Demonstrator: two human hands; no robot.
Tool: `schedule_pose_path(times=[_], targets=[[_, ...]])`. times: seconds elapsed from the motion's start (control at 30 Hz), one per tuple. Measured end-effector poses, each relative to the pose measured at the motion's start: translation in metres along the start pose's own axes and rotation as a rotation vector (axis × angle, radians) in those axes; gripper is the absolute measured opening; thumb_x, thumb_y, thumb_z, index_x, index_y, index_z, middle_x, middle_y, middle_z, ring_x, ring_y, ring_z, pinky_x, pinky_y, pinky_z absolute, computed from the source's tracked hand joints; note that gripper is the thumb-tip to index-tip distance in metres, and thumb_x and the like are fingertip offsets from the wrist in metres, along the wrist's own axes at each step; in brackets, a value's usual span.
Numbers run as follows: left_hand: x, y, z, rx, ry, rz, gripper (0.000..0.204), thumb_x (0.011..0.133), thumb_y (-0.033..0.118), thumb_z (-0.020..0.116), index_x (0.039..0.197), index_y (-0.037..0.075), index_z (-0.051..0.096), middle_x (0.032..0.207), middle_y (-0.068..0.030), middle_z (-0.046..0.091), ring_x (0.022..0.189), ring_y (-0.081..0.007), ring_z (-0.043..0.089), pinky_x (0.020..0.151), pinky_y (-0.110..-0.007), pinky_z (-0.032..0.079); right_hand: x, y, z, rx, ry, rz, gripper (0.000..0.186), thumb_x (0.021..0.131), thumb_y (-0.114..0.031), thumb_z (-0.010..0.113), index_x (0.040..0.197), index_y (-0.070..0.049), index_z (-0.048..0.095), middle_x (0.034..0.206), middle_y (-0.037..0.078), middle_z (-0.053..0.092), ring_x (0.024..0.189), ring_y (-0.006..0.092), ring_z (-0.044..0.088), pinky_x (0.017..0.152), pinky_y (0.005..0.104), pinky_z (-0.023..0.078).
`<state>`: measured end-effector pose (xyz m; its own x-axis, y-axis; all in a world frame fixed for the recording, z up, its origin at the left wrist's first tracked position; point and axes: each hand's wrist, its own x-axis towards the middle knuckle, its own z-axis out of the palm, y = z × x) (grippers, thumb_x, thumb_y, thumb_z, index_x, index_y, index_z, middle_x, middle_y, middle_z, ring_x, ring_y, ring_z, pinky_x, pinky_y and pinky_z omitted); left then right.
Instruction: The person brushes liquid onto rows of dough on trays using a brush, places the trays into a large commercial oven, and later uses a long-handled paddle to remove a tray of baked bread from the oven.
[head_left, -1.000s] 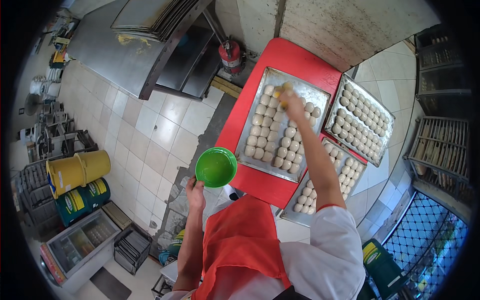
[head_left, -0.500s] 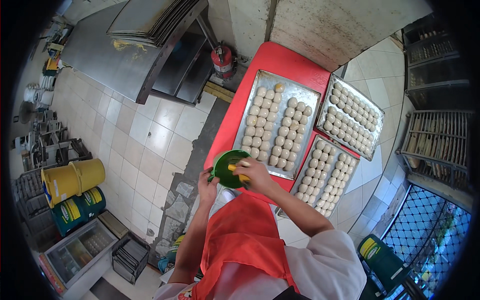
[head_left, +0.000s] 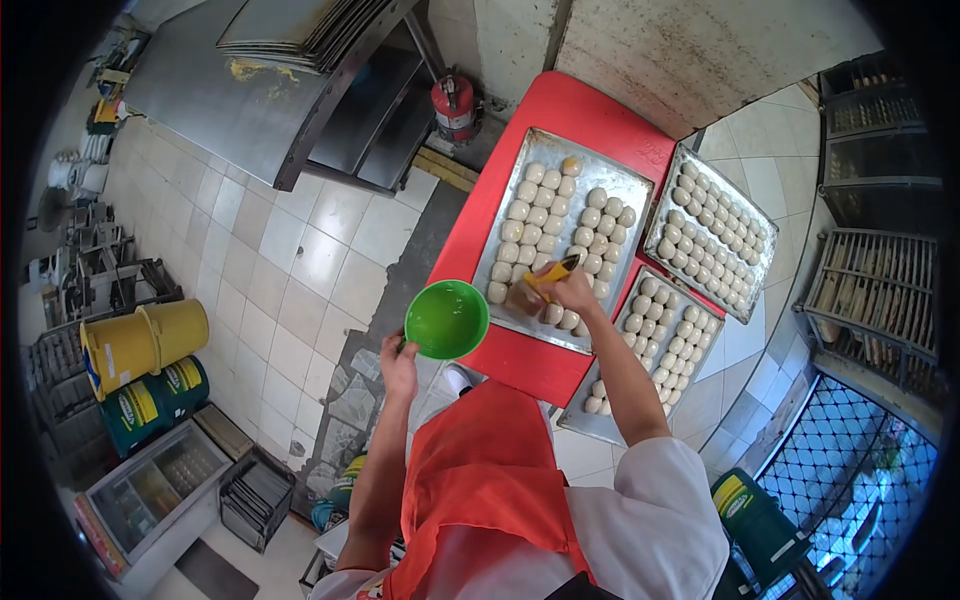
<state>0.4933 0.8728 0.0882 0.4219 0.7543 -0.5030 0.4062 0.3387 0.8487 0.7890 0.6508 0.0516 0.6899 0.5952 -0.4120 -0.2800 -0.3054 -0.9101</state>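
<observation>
My left hand grips a green bowl with a little liquid inside, beside the red table. A brush with a yellow handle is in my right hand, its bristles low over dough balls near the front of a large metal tray. One ball at the back looks yellower. Two more trays of dough balls, an upper right one and a lower right one, lie to the right.
A steel counter with stacked sheets stands left of the table, with a red fire extinguisher beside it. Yellow buckets and green tubs sit at left. Metal racks line the right wall, above a barred opening.
My right hand went from the big tray's back down into the bowl, then back out over the tray's front with the brush. The bowl, tilted half a second ago, is more level now.
</observation>
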Motion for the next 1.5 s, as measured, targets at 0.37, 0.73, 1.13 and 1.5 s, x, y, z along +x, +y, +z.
schedule_pose_path(times=[0.37, 0.73, 1.13, 1.5], targets=[[-0.005, 0.02, -0.009, -0.273, 0.043, -0.07, 0.031, 0.073, 0.005, 0.057, 0.103, -0.006, 0.057, 0.097, -0.0038, 0.055, 0.079, -0.0082, 0.05, 0.067, -0.021, 0.04, 0.115, -0.032, -0.029, -0.393, 0.147, -0.249, 0.018, 0.068, -0.011, 0.068, 0.085, -0.003, 0.066, 0.082, 0.015, 0.067, 0.078, 0.0258, 0.065, 0.071, 0.035, 0.05], [0.004, 0.026, 0.004, -0.231, 0.056, -0.128, 0.022, 0.075, 0.003, 0.056, 0.096, -0.002, 0.06, 0.091, -0.0046, 0.059, 0.085, -0.0136, 0.056, 0.079, -0.026, 0.044, 0.003, -0.041, 0.023, -1.146, -0.412, -0.567, 0.028, 0.075, -0.011, 0.058, 0.102, -0.016, 0.063, 0.102, 0.008, 0.061, 0.087, 0.0267, 0.061, 0.072, 0.0397, 0.053], [0.023, 0.058, 0.06, 0.142, -0.224, 0.048, 0.035, 0.068, 0.004, 0.057, 0.101, -0.005, 0.063, 0.114, -0.013, 0.054, 0.108, -0.0219, 0.051, 0.093, -0.032, 0.039, -0.012, -0.106, 0.061, -0.249, -0.388, -0.33, 0.019, 0.065, -0.011, 0.067, 0.083, -0.01, 0.069, 0.082, 0.01, 0.067, 0.074, 0.0254, 0.064, 0.067, 0.0353, 0.052], [0.016, 0.055, 0.038, -0.007, -0.166, -0.01, 0.035, 0.068, 0.0, 0.054, 0.101, -0.009, 0.061, 0.118, -0.0126, 0.05, 0.108, -0.0205, 0.05, 0.09, -0.031, 0.041, 0.187, -0.077, -0.069, -0.2, 0.268, -0.257, 0.012, 0.066, -0.004, 0.064, 0.078, -0.004, 0.066, 0.082, 0.011, 0.067, 0.079, 0.0229, 0.064, 0.063, 0.033, 0.049]])
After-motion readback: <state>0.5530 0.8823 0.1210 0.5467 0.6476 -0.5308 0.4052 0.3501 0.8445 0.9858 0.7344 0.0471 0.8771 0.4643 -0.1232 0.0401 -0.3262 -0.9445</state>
